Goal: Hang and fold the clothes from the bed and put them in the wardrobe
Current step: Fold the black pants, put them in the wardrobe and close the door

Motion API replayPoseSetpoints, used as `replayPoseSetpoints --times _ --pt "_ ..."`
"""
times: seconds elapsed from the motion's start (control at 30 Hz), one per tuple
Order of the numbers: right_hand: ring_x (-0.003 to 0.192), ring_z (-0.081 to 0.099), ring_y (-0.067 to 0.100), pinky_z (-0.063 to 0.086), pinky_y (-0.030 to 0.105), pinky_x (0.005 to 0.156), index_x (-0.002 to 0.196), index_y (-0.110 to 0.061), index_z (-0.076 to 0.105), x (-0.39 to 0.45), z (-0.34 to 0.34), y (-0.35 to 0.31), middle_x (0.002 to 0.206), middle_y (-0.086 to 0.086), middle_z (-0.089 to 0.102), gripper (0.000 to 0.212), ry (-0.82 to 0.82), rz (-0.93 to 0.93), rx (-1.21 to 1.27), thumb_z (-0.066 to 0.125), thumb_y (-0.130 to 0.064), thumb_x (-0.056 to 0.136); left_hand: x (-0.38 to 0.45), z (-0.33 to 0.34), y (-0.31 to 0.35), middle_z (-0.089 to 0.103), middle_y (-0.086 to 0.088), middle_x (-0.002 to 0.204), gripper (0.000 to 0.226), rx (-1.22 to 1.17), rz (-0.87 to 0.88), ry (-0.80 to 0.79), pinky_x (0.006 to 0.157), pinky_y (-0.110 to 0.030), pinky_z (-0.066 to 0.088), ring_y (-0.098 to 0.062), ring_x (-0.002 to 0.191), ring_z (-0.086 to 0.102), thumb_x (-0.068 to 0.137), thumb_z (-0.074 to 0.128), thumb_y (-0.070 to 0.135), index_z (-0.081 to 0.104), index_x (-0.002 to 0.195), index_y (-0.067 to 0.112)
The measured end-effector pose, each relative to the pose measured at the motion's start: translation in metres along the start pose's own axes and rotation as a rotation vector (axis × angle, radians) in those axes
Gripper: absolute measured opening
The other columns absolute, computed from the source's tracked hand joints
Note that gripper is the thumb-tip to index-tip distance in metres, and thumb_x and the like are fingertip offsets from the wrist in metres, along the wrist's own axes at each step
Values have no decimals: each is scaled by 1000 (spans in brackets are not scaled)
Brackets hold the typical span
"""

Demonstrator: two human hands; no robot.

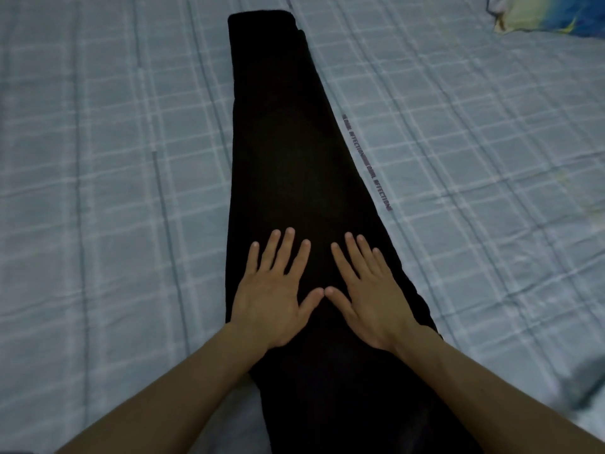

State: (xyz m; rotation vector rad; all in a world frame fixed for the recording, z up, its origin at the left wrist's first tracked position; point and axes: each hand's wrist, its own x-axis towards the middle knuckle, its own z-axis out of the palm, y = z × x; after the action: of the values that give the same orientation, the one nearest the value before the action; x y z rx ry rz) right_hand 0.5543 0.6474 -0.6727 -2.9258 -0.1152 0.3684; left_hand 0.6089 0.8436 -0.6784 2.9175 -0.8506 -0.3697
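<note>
Head view: your left hand [273, 291] and right hand [366, 296] both lie flat, palms down, on the black trousers [294, 152]. Fingers straight and spread, gripping nothing, just pressing the cloth. Thumb tips touch each other btwn the two hands.

The trousers are folded lengthwise into one long strip, laid out on the bed [98, 158], running from the bottom edge of the pic up to the top centre. Far end is narrow w/ a squared-off hem; the strip widens toward you. Its near part passes under and btwn your forearms. Cloth looks flat, no big wrinkles visible, though it's too dark to make out seams or pockets.

The bed sheet is pale blue w/ a white check pattern and a line of printed lettering just right of the trousers. A pillow [540, 13], blue and yellow, sits at top right, well apart from the trousers.
</note>
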Motion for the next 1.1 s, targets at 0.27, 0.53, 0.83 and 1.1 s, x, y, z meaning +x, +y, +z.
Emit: replayPoseSetpoints --times 0.27,0.53,0.83,1.1 --pt "148 -25 16 -15 37 120 156 -28 -11 -91 5 -14 164 2 -17 75 -78 -34 5 0 -69 94 -78 9 45 -5 -6 166 80 -19 -46 -18 122 -52 -6 -24 152 -11 92 5 72 0 158 28" --pt "153 -3 19 8 45 124 158 -23 17 -158 41 -24 166 5 8 72 103 -18 47 24 -65 99 -117 49 58 2 -5 167 75 -23 -37 81 123 -49 -3 -22 153 -5 97 18 65 8 159 25" --pt "153 1 20 7 45 124 157 -23 19 -153 46 -24 165 7 14 70 140 0 -28 22 -62 99 -117 51 58 8 -9 166 75 -4 -20 138 123 -53 0 -26 153 1 97 16 63 12 158 21" --pt "153 1 19 10 45 124 157 -20 20 -239 35 -29 166 1 9 56 175 -131 185 29 -41 106 -195 29 87 11 -4 166 62 -205 277 158 124 -48 9 -21 154 1 103 21 50 21 157 20"
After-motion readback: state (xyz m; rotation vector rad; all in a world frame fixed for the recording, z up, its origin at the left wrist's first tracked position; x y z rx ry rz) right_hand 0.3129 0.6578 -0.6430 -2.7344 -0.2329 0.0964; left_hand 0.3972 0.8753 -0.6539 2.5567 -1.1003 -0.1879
